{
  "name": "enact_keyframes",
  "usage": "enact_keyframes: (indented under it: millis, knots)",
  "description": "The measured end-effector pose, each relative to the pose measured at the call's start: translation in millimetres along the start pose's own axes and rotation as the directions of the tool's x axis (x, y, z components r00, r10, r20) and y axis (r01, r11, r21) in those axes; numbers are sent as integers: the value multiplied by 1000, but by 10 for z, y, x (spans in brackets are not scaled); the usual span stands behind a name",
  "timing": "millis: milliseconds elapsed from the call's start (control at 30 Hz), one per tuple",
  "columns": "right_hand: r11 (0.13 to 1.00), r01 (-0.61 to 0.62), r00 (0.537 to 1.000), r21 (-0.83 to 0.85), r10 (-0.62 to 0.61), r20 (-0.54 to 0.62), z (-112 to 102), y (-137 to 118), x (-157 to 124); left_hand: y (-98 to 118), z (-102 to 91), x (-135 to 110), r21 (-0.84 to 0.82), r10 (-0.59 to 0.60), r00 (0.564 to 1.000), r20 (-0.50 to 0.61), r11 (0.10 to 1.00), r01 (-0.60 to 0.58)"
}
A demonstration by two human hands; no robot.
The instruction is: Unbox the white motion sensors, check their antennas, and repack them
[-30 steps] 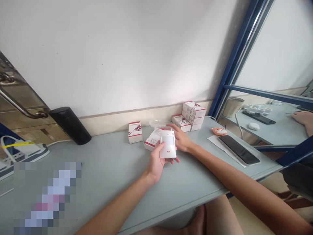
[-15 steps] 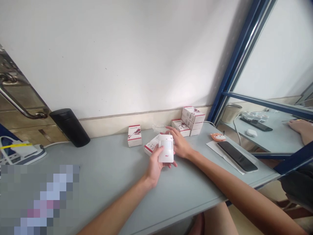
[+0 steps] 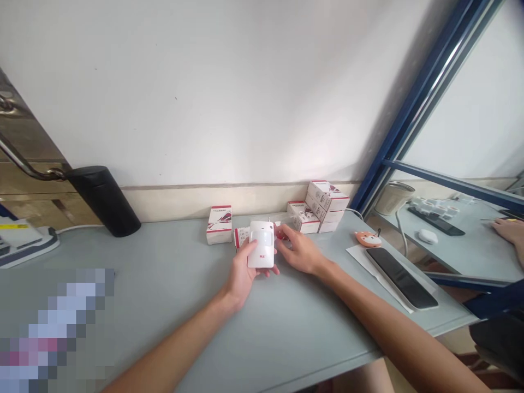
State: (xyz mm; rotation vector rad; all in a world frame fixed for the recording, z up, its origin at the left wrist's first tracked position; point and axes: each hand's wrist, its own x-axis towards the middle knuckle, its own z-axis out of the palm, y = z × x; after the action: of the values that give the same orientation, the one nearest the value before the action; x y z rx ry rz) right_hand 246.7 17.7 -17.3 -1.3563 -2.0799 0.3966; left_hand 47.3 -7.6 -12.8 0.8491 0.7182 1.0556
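A white motion sensor (image 3: 261, 252) with a shiny lens window and small red print is held upright above the table. My left hand (image 3: 242, 273) is closed round its left side and back, thumb on the front. A short thin antenna shows at the sensor's top right. My right hand (image 3: 301, 250) is at the sensor's right edge, thumb and forefinger bent together; whatever they pinch is too small to make out. Behind the sensor lies a white and red box (image 3: 241, 236), partly hidden, with clear plastic beside it.
Another box (image 3: 219, 225) stands near the wall, and several stacked boxes (image 3: 327, 202) are at the back right. A phone (image 3: 401, 277) lies on white paper beside an orange animal-shaped item (image 3: 367, 238). A black bottle (image 3: 104, 201) and a power strip (image 3: 30, 245) are left. Beyond the glass, another person's hand (image 3: 510, 228) shows.
My right hand has moved from behind the sensor's upper edge to its right side, its fingers now curled. My left hand keeps hold of the sensor. The view has shifted slightly.
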Motion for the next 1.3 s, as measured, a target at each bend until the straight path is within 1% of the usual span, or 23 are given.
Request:
enact_keyframes:
  millis: [67,133,200,233,267,333,433,500,567,667,733,800,900,1000,1067,1167,1233,1300]
  knots:
    - [999,15,999,-46,-17,-47,-27,-6,3,9,6,-8,2,0,1000,4,1000,0]
    - [997,38,988,-61,-47,-149,-64,-22,7,32,25,-22,5,3,1000,19,1000,-4]
    - [999,36,968,15,-31,-250,-108,-57,6,62,51,-38,12,-5,998,56,1000,4]
    - [995,23,961,93,3,-278,-129,-82,3,77,66,-46,17,-16,996,83,1000,15]
    - [982,4,960,190,49,-277,-148,-110,0,92,82,-55,18,-35,993,114,999,33]
    - [914,-56,966,401,152,-212,-171,-167,-8,118,118,-75,9,-84,980,180,996,84]
    - [734,-178,966,655,257,-26,-181,-226,-13,149,171,-106,-25,-143,957,251,988,154]
    - [640,-230,958,733,280,57,-185,-234,-10,154,191,-118,-28,-151,953,262,986,164]
    - [604,-256,953,755,289,92,-189,-227,-6,135,194,-115,-27,-142,958,248,988,153]
    - [608,-268,941,748,331,69,-168,-226,-12,73,178,-87,-46,-152,971,183,986,162]
    - [616,-252,932,747,362,15,-134,-243,-26,35,168,-65,-59,-189,972,139,978,199]
    - [627,-228,922,745,384,-41,-107,-261,-39,18,161,-49,-57,-215,968,131,973,224]
    - [656,-218,902,723,418,-106,-131,-247,-31,29,149,-44,-24,-223,959,177,973,231]
    - [656,-186,868,731,459,-191,-253,-171,18,54,134,-52,42,-254,936,243,967,251]
    - [652,-111,844,750,460,-275,-364,-110,58,71,126,-56,88,-273,917,289,962,259]
    - [671,12,799,741,439,-411,-514,-44,100,98,113,-50,138,-287,887,361,957,254]
    - [675,61,767,735,440,-467,-588,-15,117,119,96,-39,193,-279,883,377,956,220]
    - [669,98,739,737,447,-504,-655,21,132,141,69,-26,271,-259,896,361,948,165]
